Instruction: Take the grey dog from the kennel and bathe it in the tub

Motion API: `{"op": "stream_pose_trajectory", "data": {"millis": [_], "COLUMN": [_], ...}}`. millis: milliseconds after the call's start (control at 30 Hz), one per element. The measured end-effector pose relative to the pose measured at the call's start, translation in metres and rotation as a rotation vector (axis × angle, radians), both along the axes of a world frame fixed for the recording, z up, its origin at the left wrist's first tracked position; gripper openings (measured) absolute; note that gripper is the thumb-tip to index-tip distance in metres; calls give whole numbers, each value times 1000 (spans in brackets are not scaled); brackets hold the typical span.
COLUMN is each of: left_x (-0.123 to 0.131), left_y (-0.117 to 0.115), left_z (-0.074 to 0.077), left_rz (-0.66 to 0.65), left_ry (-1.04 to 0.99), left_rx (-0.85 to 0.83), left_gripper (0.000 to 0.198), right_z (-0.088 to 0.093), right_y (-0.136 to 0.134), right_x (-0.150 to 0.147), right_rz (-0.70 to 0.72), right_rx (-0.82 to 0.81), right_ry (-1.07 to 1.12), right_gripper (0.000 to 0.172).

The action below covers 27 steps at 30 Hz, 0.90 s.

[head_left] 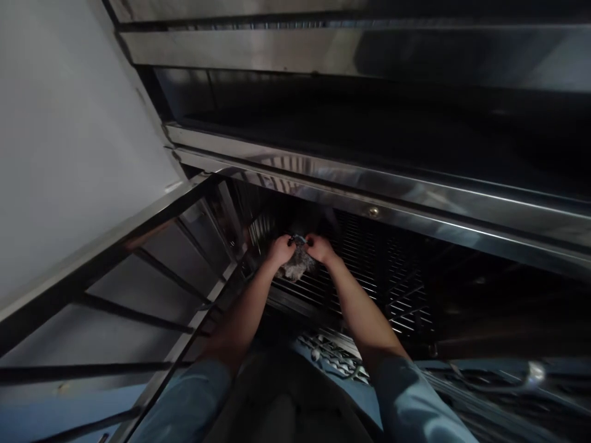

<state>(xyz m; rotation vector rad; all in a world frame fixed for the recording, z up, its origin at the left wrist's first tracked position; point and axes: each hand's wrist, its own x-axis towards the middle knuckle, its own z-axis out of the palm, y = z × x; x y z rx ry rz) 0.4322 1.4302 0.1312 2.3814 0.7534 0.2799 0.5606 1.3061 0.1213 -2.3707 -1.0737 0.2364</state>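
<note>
Both arms reach forward into a dark steel cabinet with an open door. My left hand (pixel 279 249) and my right hand (pixel 319 247) are closed side by side on a small grey crumpled wad (pixel 298 264), like a rag or lump of dusty lint. They hold it just above a wire rack (pixel 369 271) on the cabinet's lower level. The fingers of both hands are curled round the top of the wad. Blue sleeves cover my upper arms.
A steel rail (pixel 369 197) with a screw crosses above the rack. The open door (pixel 138 289) with dark bars stands at the left against a white wall (pixel 69 135). A second grille (pixel 337 360) lies below. A dark upper compartment (pixel 369 123) lies overhead.
</note>
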Motion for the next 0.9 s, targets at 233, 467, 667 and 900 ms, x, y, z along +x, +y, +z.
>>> {"op": "stream_pose_trajectory", "data": {"millis": [233,467,667,900], "left_x": [-24,-80,-98,-113], "left_y": [-9,-48,-55,-51], "left_z": [-8,-26,-27,-16], "left_rz": [-121,-334,-384,-513], "left_ry": [-175,-225,-287,-532], "left_rx": [-66,-237,-254,-168], "left_gripper": [26,22,28,22], "right_z": [-2,-6,18,36], "right_y": [3,-81,-118,-122], "right_x": [-6,-64,-92,-120], "right_rz": [120,173,161,216], "right_rx": [302,321,305,356], "right_ry": [149,183,221,200], "right_gripper": [30,24,18,16]}}
